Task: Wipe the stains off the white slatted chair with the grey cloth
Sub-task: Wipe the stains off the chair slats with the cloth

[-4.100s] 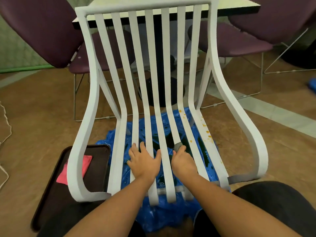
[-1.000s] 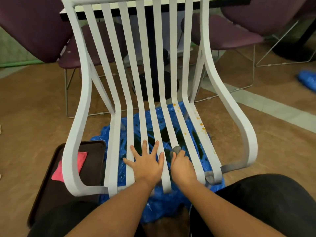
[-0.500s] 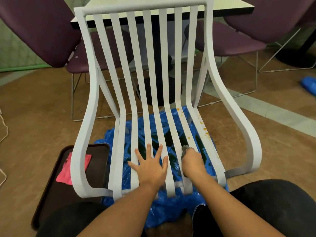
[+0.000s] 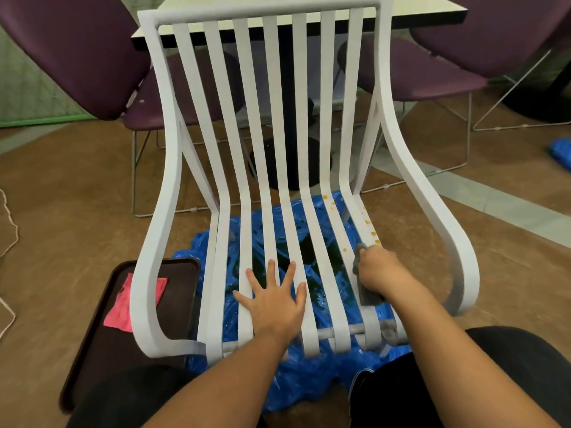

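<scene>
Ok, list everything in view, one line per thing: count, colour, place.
white slatted chair: one, white, centre
stains: several, orange, on the right-hand slats
grey cloth: one, grey, on the right-hand slats
plastic sheet: one, blue, floor beneath the chair
tray: one, dark brown, floor at left
pink cloth: one, pink, on the tray
purple chairs: two, purple, behind, left and right
table: one, pale top, behind the chair
bundle: one, blue, floor at far right
cord: one, pale, floor at far left
left hand: one, flat on the middle slats
right hand: one, gripping the grey cloth
</scene>
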Demonstrator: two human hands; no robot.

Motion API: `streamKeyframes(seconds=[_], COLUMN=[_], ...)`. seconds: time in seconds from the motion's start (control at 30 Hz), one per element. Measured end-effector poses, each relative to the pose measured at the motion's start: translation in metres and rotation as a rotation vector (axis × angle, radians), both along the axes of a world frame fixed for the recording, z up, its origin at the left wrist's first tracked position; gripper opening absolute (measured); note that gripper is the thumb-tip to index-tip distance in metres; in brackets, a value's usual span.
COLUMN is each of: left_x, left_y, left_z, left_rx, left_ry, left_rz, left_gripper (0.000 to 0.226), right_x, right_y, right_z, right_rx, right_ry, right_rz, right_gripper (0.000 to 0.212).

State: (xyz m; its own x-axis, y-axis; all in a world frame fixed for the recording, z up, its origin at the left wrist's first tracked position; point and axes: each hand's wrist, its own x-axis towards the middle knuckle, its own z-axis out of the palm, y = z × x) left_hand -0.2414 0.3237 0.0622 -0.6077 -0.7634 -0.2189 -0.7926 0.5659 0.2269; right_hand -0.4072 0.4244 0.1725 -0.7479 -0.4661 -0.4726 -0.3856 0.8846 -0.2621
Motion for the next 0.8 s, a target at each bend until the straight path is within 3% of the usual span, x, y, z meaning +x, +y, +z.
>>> streamKeyframes(seconds=[0.2, 0.33, 0.47, 0.57, 0.8], left_x=[0.000, 0.000, 0.000, 0.000, 0.000], left_y=[0.000, 0.000, 0.000, 0.000, 0.001], left_z=[0.000, 0.000, 0.000, 0.001, 0.000], left_rx=[-0.013, -0.014, -0.017, -0.012, -0.016], left_ry=[-0.014, -0.005, -0.006, 0.001, -0.001], left_rz=[0.002, 0.003, 0.004, 0.008, 0.010], left_gripper=[0.057, 0.057, 0.057, 0.057, 0.057], right_x=[0.022, 0.021, 0.024, 0.029, 0.009], right_y=[-0.008, -0.008, -0.006, -0.006, 0.001], right_z=[-0.029, -0.029, -0.031, -0.039, -0.029], right_rx=[0.090, 0.080, 0.157, 0.195, 0.144], right_ry=[-0.017, -0.008, -0.019, -0.029, 0.125], right_rz=[0.086, -0.003, 0.007, -0.042, -0.112], right_gripper=[0.042, 0.063, 0.048, 0.056, 0.043])
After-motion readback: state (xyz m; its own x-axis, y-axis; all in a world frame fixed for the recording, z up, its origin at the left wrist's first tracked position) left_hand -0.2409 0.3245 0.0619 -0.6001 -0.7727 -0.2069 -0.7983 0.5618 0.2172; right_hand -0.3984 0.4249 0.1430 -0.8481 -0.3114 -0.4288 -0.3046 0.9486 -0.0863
